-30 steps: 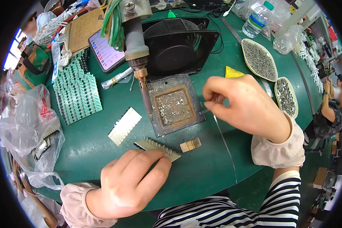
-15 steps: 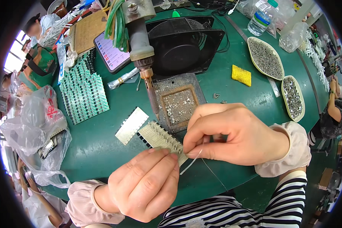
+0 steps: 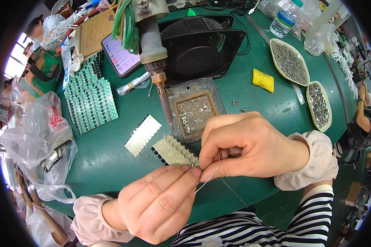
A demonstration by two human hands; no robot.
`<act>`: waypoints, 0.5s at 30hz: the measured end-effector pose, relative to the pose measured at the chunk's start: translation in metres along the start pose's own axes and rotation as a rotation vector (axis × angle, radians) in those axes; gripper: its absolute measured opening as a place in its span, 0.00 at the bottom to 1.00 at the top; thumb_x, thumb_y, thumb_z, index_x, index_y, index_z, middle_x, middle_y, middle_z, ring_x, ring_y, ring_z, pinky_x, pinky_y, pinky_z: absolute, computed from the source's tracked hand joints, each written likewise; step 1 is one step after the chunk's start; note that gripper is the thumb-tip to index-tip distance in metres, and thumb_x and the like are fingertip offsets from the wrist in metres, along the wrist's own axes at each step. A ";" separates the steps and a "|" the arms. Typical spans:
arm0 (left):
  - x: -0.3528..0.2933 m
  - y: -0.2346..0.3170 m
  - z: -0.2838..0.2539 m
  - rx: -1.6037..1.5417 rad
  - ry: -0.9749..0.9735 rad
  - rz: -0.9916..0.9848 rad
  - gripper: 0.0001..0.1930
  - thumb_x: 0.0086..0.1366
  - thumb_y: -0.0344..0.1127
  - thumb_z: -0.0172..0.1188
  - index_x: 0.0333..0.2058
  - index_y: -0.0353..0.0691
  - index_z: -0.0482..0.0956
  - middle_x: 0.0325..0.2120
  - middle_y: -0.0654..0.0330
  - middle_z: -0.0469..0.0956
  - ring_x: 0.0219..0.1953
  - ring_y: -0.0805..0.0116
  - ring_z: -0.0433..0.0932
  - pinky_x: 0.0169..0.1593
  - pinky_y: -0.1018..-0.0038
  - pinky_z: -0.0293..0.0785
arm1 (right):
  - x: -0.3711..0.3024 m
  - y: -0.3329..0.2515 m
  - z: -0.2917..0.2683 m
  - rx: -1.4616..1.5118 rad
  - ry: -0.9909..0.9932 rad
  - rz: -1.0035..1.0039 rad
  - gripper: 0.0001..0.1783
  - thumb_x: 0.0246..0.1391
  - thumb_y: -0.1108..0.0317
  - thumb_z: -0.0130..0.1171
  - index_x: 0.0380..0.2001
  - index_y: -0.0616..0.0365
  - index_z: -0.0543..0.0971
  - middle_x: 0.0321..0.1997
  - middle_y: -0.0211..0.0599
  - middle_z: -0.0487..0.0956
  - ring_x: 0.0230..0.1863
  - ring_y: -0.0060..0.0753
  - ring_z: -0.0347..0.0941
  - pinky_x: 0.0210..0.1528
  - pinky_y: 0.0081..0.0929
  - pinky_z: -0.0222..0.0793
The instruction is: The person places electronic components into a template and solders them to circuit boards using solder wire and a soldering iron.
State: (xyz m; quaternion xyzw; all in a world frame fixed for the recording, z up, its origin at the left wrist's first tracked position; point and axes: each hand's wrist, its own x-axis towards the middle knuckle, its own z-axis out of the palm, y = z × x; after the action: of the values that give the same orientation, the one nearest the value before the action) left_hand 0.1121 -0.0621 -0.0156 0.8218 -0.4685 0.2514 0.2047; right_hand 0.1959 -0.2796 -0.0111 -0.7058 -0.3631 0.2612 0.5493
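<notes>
My left hand [image 3: 158, 201] is closed on the near edge of a pale circuit board strip [image 3: 172, 150], which has rows of upright metal pins and dark parts along its side. My right hand [image 3: 251, 150] is pinched at the board's right end, its fingertips close to my left ones. A thin silvery solder wire [image 3: 210, 177] hangs from between the right fingers and curves below them. Whether those fingertips also hold a small pin is hidden. The tip of a mounted soldering iron [image 3: 165, 103] points down just beyond the board. Another pale board strip [image 3: 143, 136] lies to the left.
Behind the board sits a metal tray [image 3: 213, 96] of solder scraps, with a black fan [image 3: 198, 53] beyond. Dishes of metal pins [image 3: 289, 64] and small metal parts [image 3: 318, 106], plus a yellow sponge [image 3: 263, 80], are at right. A green board panel [image 3: 90, 101], phone [image 3: 120, 57] and plastic bag [image 3: 37, 136] lie left.
The held board has shifted slightly right and toward me. My left fingers have moved a little right along it, closer to my right fingertips. The solder wire hangs at a slightly different angle.
</notes>
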 end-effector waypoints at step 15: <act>-0.003 -0.007 -0.006 -0.587 0.013 -0.611 0.07 0.50 0.18 0.67 0.28 0.31 0.78 0.38 0.49 0.82 0.33 0.63 0.82 0.37 0.73 0.78 | -0.004 -0.024 -0.018 0.021 0.054 0.180 0.08 0.53 0.81 0.64 0.34 0.64 0.74 0.27 0.34 0.79 0.23 0.20 0.78 0.23 0.17 0.72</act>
State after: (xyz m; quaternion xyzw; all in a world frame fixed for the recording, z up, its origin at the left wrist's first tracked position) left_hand 0.1152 -0.0537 -0.0132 0.8281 -0.2539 0.0401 0.4983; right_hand 0.2025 -0.2901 0.0168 -0.7365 -0.2806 0.2943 0.5405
